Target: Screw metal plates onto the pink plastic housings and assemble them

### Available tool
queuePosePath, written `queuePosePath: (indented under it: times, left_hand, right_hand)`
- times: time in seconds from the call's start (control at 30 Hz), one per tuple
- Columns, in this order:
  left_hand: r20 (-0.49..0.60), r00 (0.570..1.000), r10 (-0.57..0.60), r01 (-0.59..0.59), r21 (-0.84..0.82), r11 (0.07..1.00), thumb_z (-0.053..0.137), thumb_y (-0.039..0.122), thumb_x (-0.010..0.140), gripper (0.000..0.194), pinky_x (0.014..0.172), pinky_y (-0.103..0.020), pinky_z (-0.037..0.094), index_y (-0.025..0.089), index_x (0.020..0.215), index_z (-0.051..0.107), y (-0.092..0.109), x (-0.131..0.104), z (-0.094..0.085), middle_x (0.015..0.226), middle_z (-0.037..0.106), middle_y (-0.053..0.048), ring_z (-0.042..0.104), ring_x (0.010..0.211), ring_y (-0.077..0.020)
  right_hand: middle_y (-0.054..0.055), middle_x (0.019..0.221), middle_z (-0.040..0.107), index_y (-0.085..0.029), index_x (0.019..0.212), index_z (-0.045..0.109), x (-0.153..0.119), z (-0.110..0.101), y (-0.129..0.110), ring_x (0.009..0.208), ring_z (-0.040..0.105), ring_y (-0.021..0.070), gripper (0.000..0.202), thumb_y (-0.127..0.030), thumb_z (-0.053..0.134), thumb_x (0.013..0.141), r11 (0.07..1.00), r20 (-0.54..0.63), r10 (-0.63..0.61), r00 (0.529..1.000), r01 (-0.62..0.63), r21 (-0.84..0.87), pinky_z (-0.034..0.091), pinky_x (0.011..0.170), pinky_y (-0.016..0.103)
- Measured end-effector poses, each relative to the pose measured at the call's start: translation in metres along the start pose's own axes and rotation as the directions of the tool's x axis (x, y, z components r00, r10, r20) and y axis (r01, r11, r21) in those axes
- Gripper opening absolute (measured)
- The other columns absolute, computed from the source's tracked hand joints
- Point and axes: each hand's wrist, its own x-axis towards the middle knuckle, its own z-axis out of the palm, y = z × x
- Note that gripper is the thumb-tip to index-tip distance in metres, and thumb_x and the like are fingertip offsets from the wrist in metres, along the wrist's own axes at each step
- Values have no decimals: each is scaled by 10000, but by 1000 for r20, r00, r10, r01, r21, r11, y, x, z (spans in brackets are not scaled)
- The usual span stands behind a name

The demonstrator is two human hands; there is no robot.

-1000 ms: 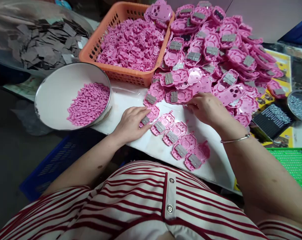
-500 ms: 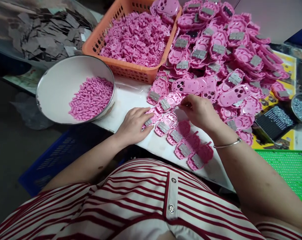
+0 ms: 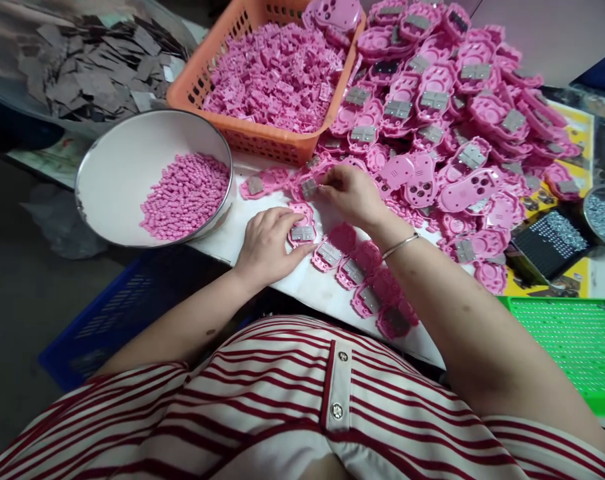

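Note:
My left hand rests on the white table edge, thumb and fingers closed round the sides of a pink plastic shell half with a grey metal plate in it. My right hand is farther back, its fingertips pinched at the right edge of another pink shell with a grey plate; the fingers partly hide that grip. Beyond my left hand lies a separate pink shell. A slanting row of open pink shells with plates runs along the near edge, partly behind my right forearm.
At the left stands a white bowl of small pink pieces. An orange basket of pink parts stands behind. A large heap of pink shells fills the back right. Farther right are a black tray of screws and a green tray.
My right hand has moved left and back to another shell. Shells from the row's far end now lie farther left, below the orange basket. My left hand has barely moved.

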Motion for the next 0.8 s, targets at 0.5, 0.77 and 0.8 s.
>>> queuePosePath:
  times: [0.5,0.77,0.8]
  left_hand:
    - [101,938,331,-303,-225,926,662,304,860,265,1071,-436,433,168,1086,685,-17,-8,-8,1206,703,-94,623,1155,-241]
    - [119,920,372,-337,-244,909,648,293,869,370,1078,-465,432,162,1215,647,-21,-8,-7,1227,705,-95,620,1175,-249]
    - [117,919,377,-341,-247,907,645,295,873,359,1078,-466,431,163,1206,653,-21,-7,-7,1224,706,-95,622,1174,-248]
  right_hand:
    - [26,787,726,-142,859,767,-20,-32,0,695,591,121,132,-163,674,768,994,239,23,971,-48,100,474,694,276]
    - [-21,617,631,-127,762,727,-13,-23,-8,566,479,63,138,-227,654,822,990,374,126,919,-94,-104,372,593,226]
    - [-23,608,623,-127,759,724,-12,-22,-9,559,469,61,144,-231,650,827,987,381,141,914,-101,-123,367,590,226]
